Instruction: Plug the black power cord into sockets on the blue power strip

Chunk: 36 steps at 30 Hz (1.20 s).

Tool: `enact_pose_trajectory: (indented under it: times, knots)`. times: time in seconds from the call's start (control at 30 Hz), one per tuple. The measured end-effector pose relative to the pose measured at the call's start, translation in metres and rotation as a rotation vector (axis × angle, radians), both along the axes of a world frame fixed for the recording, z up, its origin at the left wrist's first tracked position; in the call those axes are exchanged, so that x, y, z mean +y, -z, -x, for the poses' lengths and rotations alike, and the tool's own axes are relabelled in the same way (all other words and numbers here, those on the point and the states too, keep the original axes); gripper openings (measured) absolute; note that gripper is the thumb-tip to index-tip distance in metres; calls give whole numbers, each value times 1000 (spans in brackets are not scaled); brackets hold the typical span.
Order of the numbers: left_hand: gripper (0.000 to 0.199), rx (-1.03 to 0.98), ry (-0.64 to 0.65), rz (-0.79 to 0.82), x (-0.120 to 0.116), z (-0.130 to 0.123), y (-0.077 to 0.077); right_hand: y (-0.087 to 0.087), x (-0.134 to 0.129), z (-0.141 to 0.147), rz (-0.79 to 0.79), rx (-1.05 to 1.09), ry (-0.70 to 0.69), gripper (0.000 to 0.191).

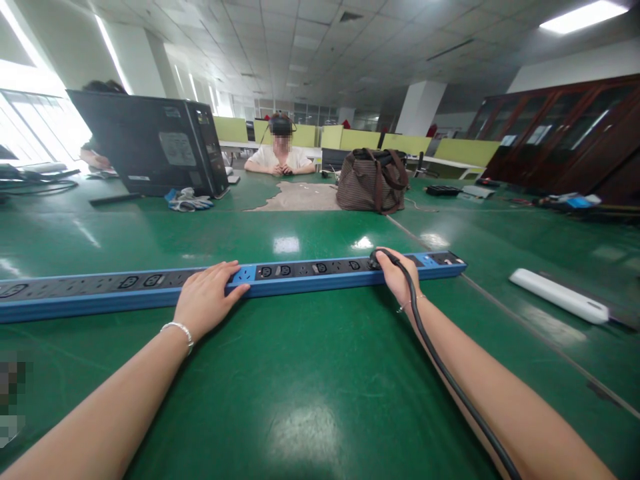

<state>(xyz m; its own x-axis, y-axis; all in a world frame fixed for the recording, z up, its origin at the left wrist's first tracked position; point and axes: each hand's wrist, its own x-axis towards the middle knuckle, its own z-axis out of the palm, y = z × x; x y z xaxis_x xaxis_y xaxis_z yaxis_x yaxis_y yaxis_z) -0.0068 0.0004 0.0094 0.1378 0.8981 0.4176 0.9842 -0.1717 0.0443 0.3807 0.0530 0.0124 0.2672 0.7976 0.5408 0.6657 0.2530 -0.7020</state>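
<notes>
Two bare hands worked at a long blue power strip [300, 289] lying across a green table [320, 373]. The left hand [207, 297] rested on the strip with its fingers together and thumb apart, while the right hand [400, 273] pinched a black plug [375, 259] at a socket near the strip's right end, its cable [440, 363] trailing down over the forearm.

No wording, brand or number is readable. The black computer case [145, 143] bears a large pale label [177, 149] on its broad side, a smaller label [173, 113] above that and a narrow strip label [139, 178] towards the bottom, all illegible; nearer than the case, the blue power strip [300, 287] shows tiny, unreadable white markings near its right end.
</notes>
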Motion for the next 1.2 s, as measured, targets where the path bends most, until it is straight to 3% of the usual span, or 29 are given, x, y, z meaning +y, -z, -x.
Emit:
enact_pose_trajectory:
  times: [0.27, 0.53, 0.8, 1.2]
  knots:
    - [55, -3, 4, -3, 0, 0, 0, 2, -4, 11, 52, -164, 74, 36]
    - [54, -12, 10, -2, 1, 0, 1, 18, -6, 19, 31, -354, 221, 39]
    - [53, -16, 4, 6, 0, 0, 1, 19, -11, 11, 100, -446, 214, 45]
    - [52, 4, -4, 7, 1, 1, 2, 17, -5, 11, -13, -427, 162, 39]
